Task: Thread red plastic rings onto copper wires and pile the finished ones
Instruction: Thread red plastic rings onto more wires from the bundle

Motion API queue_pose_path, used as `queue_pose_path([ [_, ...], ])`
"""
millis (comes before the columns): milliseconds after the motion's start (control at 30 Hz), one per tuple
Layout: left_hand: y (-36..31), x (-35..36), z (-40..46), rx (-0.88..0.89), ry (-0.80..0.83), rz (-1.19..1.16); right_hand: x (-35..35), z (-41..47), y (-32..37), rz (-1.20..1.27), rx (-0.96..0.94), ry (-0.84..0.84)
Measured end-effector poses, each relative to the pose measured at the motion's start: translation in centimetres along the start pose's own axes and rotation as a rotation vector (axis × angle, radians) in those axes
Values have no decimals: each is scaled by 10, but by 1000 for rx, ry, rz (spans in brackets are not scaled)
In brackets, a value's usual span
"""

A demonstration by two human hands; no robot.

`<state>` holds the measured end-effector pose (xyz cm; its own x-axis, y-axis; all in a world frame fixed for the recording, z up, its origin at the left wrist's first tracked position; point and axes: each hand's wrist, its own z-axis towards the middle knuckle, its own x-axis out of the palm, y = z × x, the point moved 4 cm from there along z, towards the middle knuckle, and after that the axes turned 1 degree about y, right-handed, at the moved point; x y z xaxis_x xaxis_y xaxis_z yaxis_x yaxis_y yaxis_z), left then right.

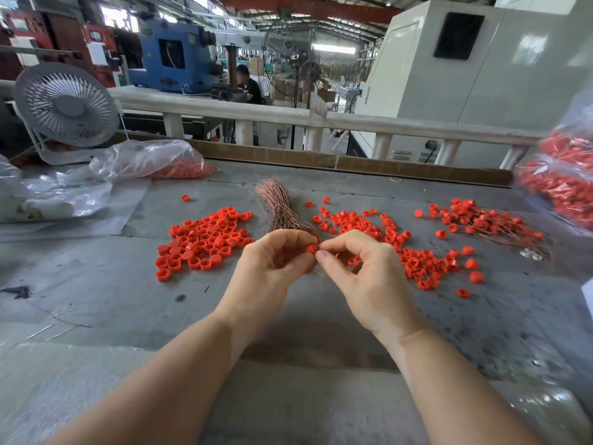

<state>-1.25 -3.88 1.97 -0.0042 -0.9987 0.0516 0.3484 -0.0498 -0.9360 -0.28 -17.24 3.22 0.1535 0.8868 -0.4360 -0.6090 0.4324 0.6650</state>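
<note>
Left hand (272,261) pinches a red ring (310,249), right hand (359,268) pinches a thin copper wire (317,273) against it, above the grey table (128,300), between two loose ring heaps.

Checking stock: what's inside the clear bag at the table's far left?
The clear bag shows red rings massed at its right end. Crumpled, glary plastic hides the rest of its contents, so no count is possible.

- Large factory hall with red roof beams (308,8) and daylight from high openings.
- White railing (288,118) behind the grey worktable (96,284).
- Blue machine (175,56), white cabinet (475,78), standing fan (296,64), small desk fan (65,106).
</note>
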Motion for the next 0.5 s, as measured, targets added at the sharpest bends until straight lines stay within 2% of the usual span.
queue_pose_path([
  [167, 4, 1, 1, -102, 16, -158, -1, 1, 0, -3, 10, -1],
  [333, 8, -1, 1, -118, -17, -238, 0, -1, 2, 24, 22, 22],
  [500, 11, 0, 3, -148, -8, -231, -2, 0, -1, 29, 64, -27],
])
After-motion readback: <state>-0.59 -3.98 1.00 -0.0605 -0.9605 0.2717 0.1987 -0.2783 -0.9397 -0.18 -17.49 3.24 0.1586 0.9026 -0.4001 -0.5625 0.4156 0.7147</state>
